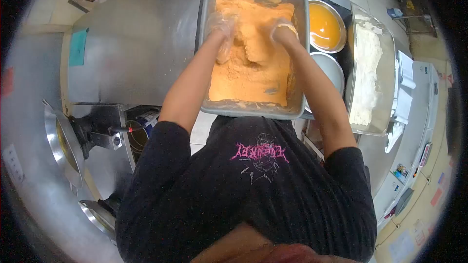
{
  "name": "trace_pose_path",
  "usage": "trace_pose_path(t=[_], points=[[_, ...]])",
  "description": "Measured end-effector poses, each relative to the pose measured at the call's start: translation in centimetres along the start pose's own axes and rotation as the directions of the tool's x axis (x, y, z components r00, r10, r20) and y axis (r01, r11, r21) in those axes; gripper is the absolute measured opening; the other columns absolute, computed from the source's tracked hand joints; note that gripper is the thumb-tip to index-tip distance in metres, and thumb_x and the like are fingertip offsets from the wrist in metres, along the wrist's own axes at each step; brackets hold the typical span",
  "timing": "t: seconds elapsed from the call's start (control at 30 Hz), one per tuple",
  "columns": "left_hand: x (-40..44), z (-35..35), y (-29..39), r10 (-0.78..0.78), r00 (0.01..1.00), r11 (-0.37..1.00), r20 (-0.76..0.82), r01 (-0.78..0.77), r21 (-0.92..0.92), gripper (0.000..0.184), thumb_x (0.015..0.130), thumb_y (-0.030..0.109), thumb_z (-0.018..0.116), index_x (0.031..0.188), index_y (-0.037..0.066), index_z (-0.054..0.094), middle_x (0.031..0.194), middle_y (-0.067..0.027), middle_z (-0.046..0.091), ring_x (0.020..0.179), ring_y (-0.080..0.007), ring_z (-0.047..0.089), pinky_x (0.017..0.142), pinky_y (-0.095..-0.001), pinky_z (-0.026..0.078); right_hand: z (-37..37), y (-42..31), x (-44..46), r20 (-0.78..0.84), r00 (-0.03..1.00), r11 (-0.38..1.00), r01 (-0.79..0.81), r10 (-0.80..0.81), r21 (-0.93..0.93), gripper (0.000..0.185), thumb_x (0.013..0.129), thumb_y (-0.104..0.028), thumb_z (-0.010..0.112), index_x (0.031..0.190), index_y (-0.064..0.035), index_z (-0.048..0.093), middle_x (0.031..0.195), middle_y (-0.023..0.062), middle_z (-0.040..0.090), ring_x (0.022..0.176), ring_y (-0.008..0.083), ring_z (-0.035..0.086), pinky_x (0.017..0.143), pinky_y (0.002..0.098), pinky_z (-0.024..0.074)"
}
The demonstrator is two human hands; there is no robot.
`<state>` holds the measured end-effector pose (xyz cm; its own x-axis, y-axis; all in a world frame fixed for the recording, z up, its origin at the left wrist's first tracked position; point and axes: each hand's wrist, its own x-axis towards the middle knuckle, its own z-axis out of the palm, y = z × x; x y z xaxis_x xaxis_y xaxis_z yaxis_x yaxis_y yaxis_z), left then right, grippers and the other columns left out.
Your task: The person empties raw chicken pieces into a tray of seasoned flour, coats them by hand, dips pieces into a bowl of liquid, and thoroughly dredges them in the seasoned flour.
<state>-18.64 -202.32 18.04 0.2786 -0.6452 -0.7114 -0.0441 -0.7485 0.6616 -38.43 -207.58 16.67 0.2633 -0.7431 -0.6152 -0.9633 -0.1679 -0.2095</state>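
Observation:
A grey rectangular tub (253,112) holds a heap of orange powder or breading mix (248,80). Both my hands wear thin clear plastic gloves and reach into the far half of the tub. My left hand (223,29) is at the left side of the heap, touching the powder, its fingers blurred. Across from it, my right hand (282,30) dips into the powder on the right, and its fingers are hidden. A ridge of powder lies between the two hands. Whether either hand grips anything does not show.
Right of the tub stand a steel bowl of orange liquid (325,27), a second steel bowl (327,75) and a long clear bin with white flour (365,73). The steel counter (131,53) extends left. Metal pans (63,141) sit at lower left.

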Motion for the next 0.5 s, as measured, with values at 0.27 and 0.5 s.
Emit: trace_pose_path(t=[0.27, 0.5], points=[[11.5, 0.8, -4.4, -0.092, 0.845, 0.995, 0.527, 0.091, 0.028, 0.095, 0.088, 0.061, 0.071, 0.157, 0.006, 0.038, 0.165, -0.0206, 0.029, 0.141, -0.0353, 0.043, 0.113, -0.0587, 0.037, 2.0, -1.1, -2.3, 0.023, 0.999, 0.397, -0.034, 0.032, 0.917, 0.076, 0.086, -0.059, 0.076, 0.134, -0.0007, 0.063, 0.136, 0.0189, 0.064, 0.125, 0.0276, 0.059, 0.098, 0.0395, 0.0517], [5.7, 1.0, -5.6, -0.172, 0.683, 0.973, 0.710, 0.229, 0.015, 0.061, 0.092, 0.048, 0.073, 0.134, 0.005, 0.062, 0.136, -0.0195, 0.061, 0.121, -0.0282, 0.061, 0.103, -0.0536, 0.047, 2.8, -0.3, -4.4, 0.089, 0.947, 0.445, 0.061, -0.308, 0.893, 0.078, 0.088, -0.056, 0.075, 0.141, -0.0020, 0.057, 0.144, 0.0195, 0.057, 0.128, 0.0278, 0.056, 0.107, 0.0412, 0.0447]])
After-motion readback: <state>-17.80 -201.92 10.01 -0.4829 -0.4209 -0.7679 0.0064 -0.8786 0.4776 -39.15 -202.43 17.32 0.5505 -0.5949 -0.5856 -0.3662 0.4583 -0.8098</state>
